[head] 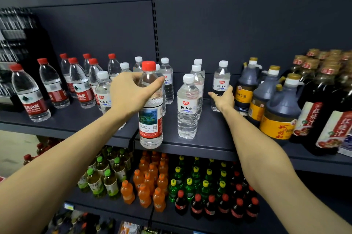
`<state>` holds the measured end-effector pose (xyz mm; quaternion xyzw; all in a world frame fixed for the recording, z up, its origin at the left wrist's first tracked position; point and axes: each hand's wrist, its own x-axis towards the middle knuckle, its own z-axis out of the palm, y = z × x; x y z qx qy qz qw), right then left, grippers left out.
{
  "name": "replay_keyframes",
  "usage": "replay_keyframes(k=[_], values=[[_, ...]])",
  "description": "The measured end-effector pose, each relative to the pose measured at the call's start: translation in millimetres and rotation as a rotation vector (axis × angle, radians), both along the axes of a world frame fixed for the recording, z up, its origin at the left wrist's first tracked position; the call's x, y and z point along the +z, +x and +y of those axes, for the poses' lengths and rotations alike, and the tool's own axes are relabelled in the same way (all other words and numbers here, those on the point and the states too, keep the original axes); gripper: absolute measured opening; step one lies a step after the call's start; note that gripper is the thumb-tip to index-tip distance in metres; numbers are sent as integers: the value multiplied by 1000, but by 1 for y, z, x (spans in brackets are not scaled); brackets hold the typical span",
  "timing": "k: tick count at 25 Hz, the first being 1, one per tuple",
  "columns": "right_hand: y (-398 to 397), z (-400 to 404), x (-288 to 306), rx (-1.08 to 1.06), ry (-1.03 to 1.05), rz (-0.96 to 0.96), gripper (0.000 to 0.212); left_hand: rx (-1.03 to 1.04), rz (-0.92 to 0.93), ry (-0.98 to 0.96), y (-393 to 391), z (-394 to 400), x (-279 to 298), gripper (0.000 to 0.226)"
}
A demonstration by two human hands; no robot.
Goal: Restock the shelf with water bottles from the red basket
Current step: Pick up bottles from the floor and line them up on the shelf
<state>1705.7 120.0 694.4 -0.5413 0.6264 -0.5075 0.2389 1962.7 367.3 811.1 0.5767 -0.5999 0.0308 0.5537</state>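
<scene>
My left hand (131, 92) grips the upper part of a red-capped water bottle (150, 119) with a red and picture label, held upright in front of the dark shelf (205, 138) edge. My right hand (222, 98) reaches further back and curls round the lower part of a white-capped water bottle (220, 81) standing on the shelf. Another white-capped bottle (187, 108) stands between my two hands. Red-capped bottles (30, 94) fill the shelf's left part, white-capped ones (103, 90) the middle. The red basket is out of view.
Dark soy sauce jugs (278, 110) with yellow labels and red-labelled sauce bottles (323, 115) crowd the shelf's right side. The lower shelf holds green tea (104, 178), orange soda (152, 182), green soda (190, 180) and cola bottles (224, 205). A slotted upright (155, 24) runs up the back panel.
</scene>
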Motion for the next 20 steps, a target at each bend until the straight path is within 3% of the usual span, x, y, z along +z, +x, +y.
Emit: replay_keyframes(k=[9, 13, 16, 20], values=[[-10, 19, -5, 11, 81, 38, 115, -8, 14, 29, -3, -2, -4, 51], [-3, 50, 6, -132, -98, -32, 83, -7, -4, 24, 3, 0, -10, 76], [4, 81, 25, -271, -358, -186, 54, -33, 41, 21, 8, 7, -12, 66], [15, 128, 60, -302, -680, -312, 41, -17, 49, 47, 15, 20, -14, 49]])
